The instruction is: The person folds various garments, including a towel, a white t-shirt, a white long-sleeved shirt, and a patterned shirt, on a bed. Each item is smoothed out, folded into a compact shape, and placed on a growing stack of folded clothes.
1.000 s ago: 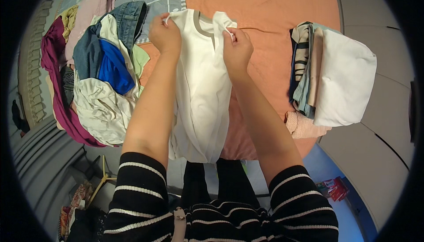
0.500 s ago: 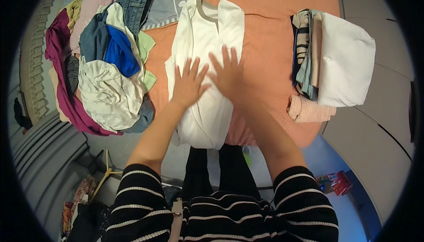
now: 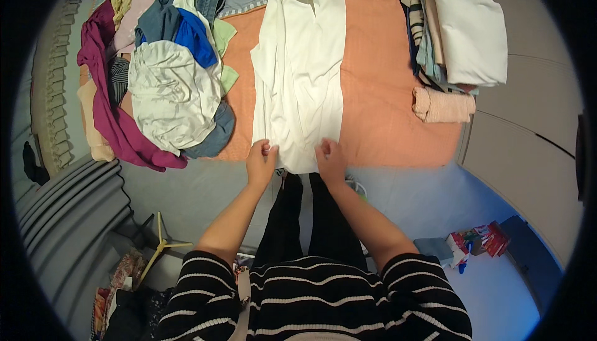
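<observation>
A white shirt [image 3: 301, 80] lies lengthwise in a narrow strip on the orange bed cover, its neckline at the far end and its sides folded in. Its near end reaches the front edge of the bed. My left hand [image 3: 261, 163] is at the left corner of that near end, fingers curled and closed on the cloth. At the opposite corner, my right hand [image 3: 331, 162] pinches the fabric in the same way. Soft creases run down the lower half of the shirt.
On the left is a heap of loose clothes [image 3: 168, 92] in white, blue, maroon and green. A stack of folded clothes [image 3: 469, 36] is at the right, with a rolled peach cloth [image 3: 443, 105] in front. The orange bed cover [image 3: 385, 136] lies between. A yellow stand [image 3: 163, 243] is on the floor.
Both hands, earlier spread flat over the middle of the shirt, have come down to its near end and closed on the corners. The view has shifted, showing more floor.
</observation>
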Motion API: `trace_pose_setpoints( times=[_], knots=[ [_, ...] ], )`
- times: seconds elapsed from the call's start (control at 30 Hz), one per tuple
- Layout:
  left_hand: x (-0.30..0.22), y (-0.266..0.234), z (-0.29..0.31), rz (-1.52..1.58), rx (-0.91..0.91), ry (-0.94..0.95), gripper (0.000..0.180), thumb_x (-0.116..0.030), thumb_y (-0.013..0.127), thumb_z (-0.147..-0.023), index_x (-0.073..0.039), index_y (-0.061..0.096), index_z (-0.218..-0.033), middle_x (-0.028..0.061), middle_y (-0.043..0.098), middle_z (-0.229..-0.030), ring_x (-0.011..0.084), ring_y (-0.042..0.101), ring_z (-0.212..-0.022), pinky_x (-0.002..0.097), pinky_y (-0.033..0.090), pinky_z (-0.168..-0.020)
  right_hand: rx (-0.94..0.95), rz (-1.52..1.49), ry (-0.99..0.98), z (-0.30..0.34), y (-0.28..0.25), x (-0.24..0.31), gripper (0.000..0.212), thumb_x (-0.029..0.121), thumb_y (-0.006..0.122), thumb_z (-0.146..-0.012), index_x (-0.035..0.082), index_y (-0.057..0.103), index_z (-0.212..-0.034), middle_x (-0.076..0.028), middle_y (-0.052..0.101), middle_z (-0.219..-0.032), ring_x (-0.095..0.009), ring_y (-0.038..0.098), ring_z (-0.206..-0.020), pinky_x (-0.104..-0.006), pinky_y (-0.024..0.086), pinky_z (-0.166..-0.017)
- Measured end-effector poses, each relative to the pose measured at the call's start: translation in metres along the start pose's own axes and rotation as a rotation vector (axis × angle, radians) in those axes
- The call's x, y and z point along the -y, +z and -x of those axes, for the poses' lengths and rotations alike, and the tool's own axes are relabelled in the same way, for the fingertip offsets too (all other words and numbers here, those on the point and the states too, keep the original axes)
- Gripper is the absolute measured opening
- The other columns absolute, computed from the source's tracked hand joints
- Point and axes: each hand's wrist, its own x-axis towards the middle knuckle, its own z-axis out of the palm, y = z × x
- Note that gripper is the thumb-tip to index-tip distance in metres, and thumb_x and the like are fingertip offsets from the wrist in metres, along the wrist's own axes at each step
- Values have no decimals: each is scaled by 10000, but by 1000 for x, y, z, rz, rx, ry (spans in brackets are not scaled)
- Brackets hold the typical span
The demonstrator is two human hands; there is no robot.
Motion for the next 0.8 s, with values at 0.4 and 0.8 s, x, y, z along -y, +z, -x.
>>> trace_pose_setpoints(
  times=[0.4, 0.8],
  knots=[
    [-26, 14, 22, 433, 101, -167, 381, -268, 630, -884, 30, 546, -1105, 104, 592, -1069, 161, 547, -945, 302, 443, -834, 20, -1114, 629, 13, -20, 46, 146, 168, 551, -858, 28, 586, -880, -5, 551, -761, -102, 545, -722, -246, 450, -624],
    [-118, 2, 34, 981, 524, -365, 502, -283, 579, -910, 17, 425, -1282, 146, 583, -1074, 206, 568, -962, 315, 473, -827, -14, 101, -328, 32, -57, 106, 109, 26, 617, -792, 36, 571, -890, -96, 583, -804, -151, 562, -686, -277, 439, -607]
  ],
)
